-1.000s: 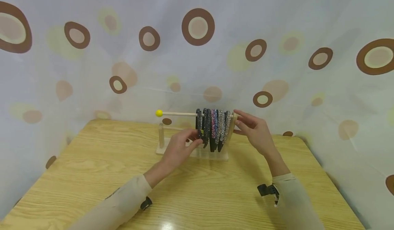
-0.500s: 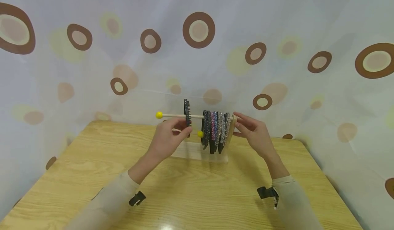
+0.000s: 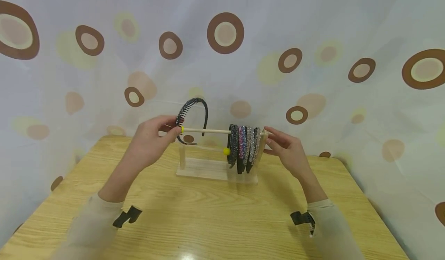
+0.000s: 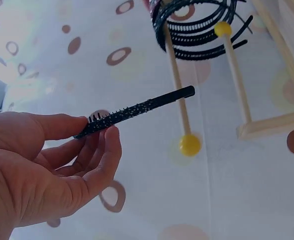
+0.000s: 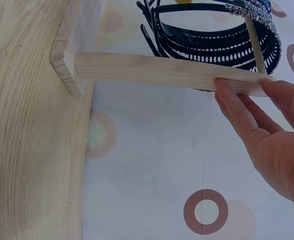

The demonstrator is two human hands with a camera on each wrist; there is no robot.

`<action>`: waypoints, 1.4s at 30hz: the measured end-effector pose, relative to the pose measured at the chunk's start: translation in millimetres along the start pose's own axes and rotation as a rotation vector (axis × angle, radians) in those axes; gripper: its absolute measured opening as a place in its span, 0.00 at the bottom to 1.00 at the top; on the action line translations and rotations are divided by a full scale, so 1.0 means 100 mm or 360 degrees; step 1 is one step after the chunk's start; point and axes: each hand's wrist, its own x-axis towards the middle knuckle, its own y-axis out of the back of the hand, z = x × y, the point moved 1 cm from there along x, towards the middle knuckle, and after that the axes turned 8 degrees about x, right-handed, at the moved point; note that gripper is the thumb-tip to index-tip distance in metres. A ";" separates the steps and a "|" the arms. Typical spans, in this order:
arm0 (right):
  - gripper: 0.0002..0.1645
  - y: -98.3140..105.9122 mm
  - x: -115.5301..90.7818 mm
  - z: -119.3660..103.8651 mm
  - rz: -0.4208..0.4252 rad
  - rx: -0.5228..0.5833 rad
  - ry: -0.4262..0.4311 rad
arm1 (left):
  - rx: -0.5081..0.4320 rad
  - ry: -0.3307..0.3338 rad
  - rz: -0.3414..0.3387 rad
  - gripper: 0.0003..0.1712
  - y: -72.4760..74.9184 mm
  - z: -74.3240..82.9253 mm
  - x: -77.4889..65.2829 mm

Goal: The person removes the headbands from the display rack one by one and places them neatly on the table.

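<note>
A black headband [image 3: 206,115] with comb teeth and glitter is pinched between the thumb and fingers of my left hand [image 3: 147,142]. It stands turned at the left end of the stand's upper rod, overlapping the yellow ball [image 4: 190,145] there in the head view. In the left wrist view the headband's free end crosses the rod just above that ball. My right hand [image 3: 290,153] grips the top of the upright post [image 5: 147,67] of the wooden stand [image 3: 205,169]. Several glittery headbands [image 3: 242,148] hang bunched on the rod beside that post, in black, pink-blue and silver.
The stand sits on a wood-grain table [image 3: 208,221]. A lower rod with its own yellow ball [image 3: 226,151] runs from a shorter post [image 3: 182,157] on the left. Close behind hangs a patterned curtain [image 3: 257,94].
My left hand has drawn the black toothed headband leftward from the bunch along the rod to its ball end, and turned it. The right hand has kept its grip on the post.
</note>
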 end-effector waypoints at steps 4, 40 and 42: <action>0.25 -0.03 0.01 -0.02 -0.0007 0.0004 0.0007 | 0.0080 0.0051 0.0014 0.19 0.28 -0.08 -0.08; 0.25 0.15 -0.16 -0.17 0.0034 -0.0084 0.0075 | -0.0318 0.0580 0.0323 0.25 0.80 -1.87 -0.15; 0.25 0.14 -0.15 -0.17 0.0032 -0.0083 0.0076 | -0.0284 0.0642 0.0238 0.25 0.79 -2.04 -0.15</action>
